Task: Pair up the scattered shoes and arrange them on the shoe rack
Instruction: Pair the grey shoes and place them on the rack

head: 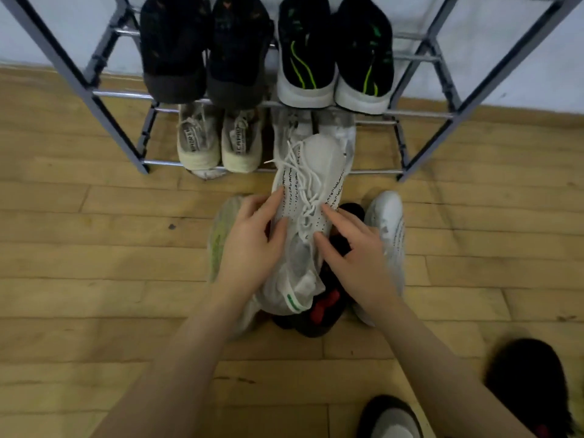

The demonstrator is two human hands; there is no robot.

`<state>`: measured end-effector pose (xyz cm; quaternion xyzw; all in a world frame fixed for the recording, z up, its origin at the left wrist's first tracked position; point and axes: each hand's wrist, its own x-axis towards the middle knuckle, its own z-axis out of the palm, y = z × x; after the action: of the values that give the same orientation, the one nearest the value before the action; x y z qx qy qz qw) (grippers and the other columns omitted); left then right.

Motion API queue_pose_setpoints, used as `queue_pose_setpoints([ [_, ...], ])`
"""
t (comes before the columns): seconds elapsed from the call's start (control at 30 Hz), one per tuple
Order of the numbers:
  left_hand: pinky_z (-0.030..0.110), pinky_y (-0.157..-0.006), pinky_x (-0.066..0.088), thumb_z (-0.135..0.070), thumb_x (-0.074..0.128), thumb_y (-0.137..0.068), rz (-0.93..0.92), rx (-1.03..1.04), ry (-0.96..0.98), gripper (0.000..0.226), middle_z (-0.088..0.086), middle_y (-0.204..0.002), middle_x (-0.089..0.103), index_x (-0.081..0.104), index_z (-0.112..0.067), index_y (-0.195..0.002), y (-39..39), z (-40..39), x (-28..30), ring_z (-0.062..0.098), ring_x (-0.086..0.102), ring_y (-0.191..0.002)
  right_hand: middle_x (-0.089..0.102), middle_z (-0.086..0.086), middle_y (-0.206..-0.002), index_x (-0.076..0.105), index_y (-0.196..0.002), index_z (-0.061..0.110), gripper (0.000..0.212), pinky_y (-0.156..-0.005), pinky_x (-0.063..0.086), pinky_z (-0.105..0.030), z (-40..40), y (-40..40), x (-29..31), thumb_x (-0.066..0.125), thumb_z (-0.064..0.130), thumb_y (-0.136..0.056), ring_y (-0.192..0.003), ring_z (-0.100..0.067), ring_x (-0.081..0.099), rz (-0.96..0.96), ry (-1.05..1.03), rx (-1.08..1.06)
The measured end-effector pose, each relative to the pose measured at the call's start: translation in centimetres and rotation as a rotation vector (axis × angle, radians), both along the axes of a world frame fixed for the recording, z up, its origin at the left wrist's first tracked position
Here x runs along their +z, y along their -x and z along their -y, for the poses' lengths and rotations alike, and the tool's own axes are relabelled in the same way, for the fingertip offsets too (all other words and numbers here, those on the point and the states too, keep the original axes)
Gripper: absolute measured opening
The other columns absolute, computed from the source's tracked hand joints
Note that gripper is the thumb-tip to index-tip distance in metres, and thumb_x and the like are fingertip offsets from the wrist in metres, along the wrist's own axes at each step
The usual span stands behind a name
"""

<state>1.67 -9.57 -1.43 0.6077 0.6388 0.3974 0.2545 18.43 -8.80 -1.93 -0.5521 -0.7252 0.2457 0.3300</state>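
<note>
Two hands of yours are on one white sneaker, one at each side of it. Your left hand lies at 9 o'clock from the laces, its fingers bent around the left side of the upper, thumb on top near the tongue. Your right hand lies at 3 o'clock, the fingers only lightly bent, the fingertips touching the lace area and the collar; I cannot tell if this hand really grips or only rests there. The shoe sits between both palms, its middle part under your fingers.

The long axis of the sneaker goes from 6 o'clock to 12 o'clock. The toe points to 12, towards the shoe rack, and it reaches over the front bar of the lowest shelf. The heel, with a small green mark, points to 6, towards you.

Under the heel is a black and red shoe, partly hidden. At 3 o'clock a second white sneaker lies on the wooden floor, also with toe to 12. At 9 o'clock, under your left hand, is a pale shoe with green stripe.

On the lowest shelf, at 11 o'clock, stands a cream pair; behind the held toe is another white shoe, blurred. On the shelf above stand a dark pair and a black pair with green lines. At 5 o'clock near the picture edge are two more dark shoes.
</note>
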Motion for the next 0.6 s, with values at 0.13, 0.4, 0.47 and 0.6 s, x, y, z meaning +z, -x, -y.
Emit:
queue_pose_setpoints([
  [0.13, 0.015, -0.086, 0.037, -0.024, 0.053, -0.093, 0.022, -0.067, 0.118, 0.048, -0.009, -0.11, 0.043, 0.04, -0.023, -0.14, -4.1, -2.3, 0.9, 0.004, 0.047, -0.096, 0.059, 0.003, -0.127, 0.053, -0.13, 0.024, 0.046, -0.095, 0.043, -0.05, -1.0, -4.2, 0.0, 0.056, 0.041, -0.087, -0.12, -0.014, 0.053, -0.089, -0.022, -0.06],
  [0.4, 0.049, -0.107, 0.03, -0.034, 0.041, -0.097, -0.139, -0.159, 0.423, 0.038, 0.003, -0.132, 0.052, 0.052, -0.016, -0.128, -7.7, -4.0, -2.2, 0.026, 0.045, -0.123, 0.046, 0.015, -0.139, 0.05, -0.127, 0.046, 0.034, -0.097, 0.015, -0.032, -2.5, -8.4, -3.3, 0.039, 0.046, -0.095, -0.128, -0.016, 0.033, 0.337, 0.341, -0.013],
  [0.47, 0.044, -0.11, 0.022, -0.039, 0.037, -0.097, -0.181, -0.157, 0.461, 0.04, -0.002, -0.134, 0.05, 0.049, -0.02, -0.13, -7.6, -3.6, -1.7, 0.024, 0.042, -0.125, 0.044, 0.019, -0.139, 0.052, -0.125, 0.046, 0.031, -0.1, 0.014, -0.033, -2.1, -8.8, -3.5, 0.039, 0.041, -0.097, -0.13, -0.012, 0.029, 0.239, 0.374, -0.047],
  [0.6, 0.045, -0.106, 0.023, -0.059, 0.03, -0.09, -0.337, -0.261, 0.307, 0.059, -0.002, -0.147, 0.034, 0.026, -0.035, -0.143, -7.2, -0.9, 0.0, 0.025, 0.033, -0.132, 0.046, 0.019, -0.134, 0.055, -0.122, 0.041, 0.029, -0.109, 0.017, -0.033, -0.5, -9.9, -3.2, 0.041, 0.039, -0.097, -0.127, -0.007, 0.03, -0.067, 0.321, -0.179],
])
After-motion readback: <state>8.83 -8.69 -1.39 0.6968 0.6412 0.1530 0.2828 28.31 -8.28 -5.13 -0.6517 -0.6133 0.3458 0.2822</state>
